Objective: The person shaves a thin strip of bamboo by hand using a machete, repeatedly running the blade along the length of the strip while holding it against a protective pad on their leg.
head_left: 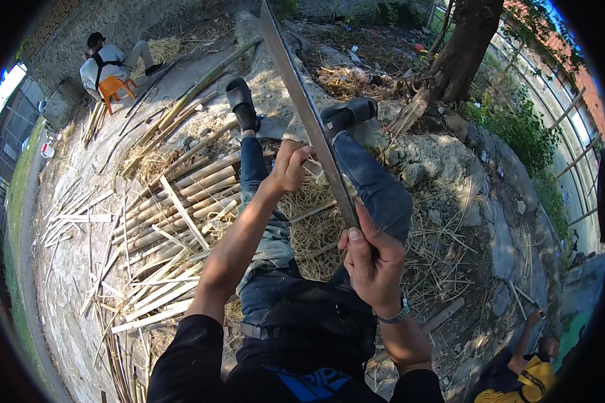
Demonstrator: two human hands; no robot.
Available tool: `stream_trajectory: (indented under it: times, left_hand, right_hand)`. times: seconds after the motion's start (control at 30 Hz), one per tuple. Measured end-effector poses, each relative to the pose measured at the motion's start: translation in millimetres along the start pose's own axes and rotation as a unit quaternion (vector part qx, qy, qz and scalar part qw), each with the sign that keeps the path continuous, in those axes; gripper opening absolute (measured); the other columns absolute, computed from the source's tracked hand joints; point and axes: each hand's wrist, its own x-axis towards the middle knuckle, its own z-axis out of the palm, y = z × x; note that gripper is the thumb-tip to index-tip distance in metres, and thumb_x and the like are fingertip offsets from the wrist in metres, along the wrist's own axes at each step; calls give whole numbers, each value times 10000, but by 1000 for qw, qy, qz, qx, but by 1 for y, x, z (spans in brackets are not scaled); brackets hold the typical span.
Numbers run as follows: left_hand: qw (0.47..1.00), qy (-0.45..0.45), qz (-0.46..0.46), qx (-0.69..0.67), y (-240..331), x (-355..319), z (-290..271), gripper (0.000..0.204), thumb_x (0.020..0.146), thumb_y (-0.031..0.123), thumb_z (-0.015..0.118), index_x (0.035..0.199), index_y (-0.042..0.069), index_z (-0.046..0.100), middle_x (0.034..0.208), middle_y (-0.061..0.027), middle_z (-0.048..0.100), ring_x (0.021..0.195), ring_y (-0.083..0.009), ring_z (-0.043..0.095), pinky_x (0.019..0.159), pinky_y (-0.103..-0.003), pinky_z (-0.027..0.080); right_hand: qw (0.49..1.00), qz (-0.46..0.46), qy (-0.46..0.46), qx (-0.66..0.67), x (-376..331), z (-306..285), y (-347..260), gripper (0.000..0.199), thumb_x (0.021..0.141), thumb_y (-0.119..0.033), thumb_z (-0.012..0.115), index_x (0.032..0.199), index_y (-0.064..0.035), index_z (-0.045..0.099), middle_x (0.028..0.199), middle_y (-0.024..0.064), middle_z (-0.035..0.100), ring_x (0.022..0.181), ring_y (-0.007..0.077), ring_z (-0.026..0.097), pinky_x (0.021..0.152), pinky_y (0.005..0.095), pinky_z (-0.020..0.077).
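A long flat grey bamboo strip (296, 74) rises from my lap toward the top of the view, passing between my outstretched legs in blue jeans (383, 191). My right hand (370, 262) grips the strip's lower end, thumb pressed along it; there is a watch on that wrist. My left hand (290, 164) is closed in a fist around the strip higher up, above my knees. Whether that fist also holds a small tool I cannot tell. Black sandals (240, 101) are on my feet.
Bamboo poles and split slats (181, 195) lie piled on my left, with dry shavings (312, 232) under my legs. A person sits on an orange stool (111, 87) at far left. Another person in yellow (524, 376) crouches at lower right. Tree trunk (467, 47) and rocks are ahead right.
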Motion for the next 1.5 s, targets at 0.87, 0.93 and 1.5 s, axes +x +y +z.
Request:
stream_trajectory:
  times: [0.87, 0.93, 1.5]
  left_hand:
    - [960, 56, 229, 153, -56, -1, 15, 205, 930, 46, 613, 1110, -43, 580, 932, -120, 685, 801, -288, 597, 715, -403, 486]
    - [960, 131, 199, 147, -45, -1, 22, 217, 1013, 127, 509, 1012, -21, 668, 833, -201, 652, 753, -388, 596, 698, -459, 467]
    - [988, 27, -111, -103, -14, 25, 21, 603, 1055, 456, 454, 759, -47, 607, 552, -103, 435, 539, -250, 416, 581, -405, 366]
  right_hand:
    - [994, -26, 37, 100, 4, -12, -11, 433, 1062, -71, 535, 1488, 8, 526, 844, 82, 679, 491, 1, 469, 411, 177, 381]
    - [981, -147, 103, 67, 5, -12, -29, 429, 1046, -15, 490, 1467, 60, 524, 834, 107, 677, 476, 18, 469, 405, 183, 380]
    - [987, 87, 10, 138, 21, -25, -4, 424, 1084, -156, 560, 1498, -68, 543, 775, 20, 667, 500, -8, 476, 417, 190, 395]
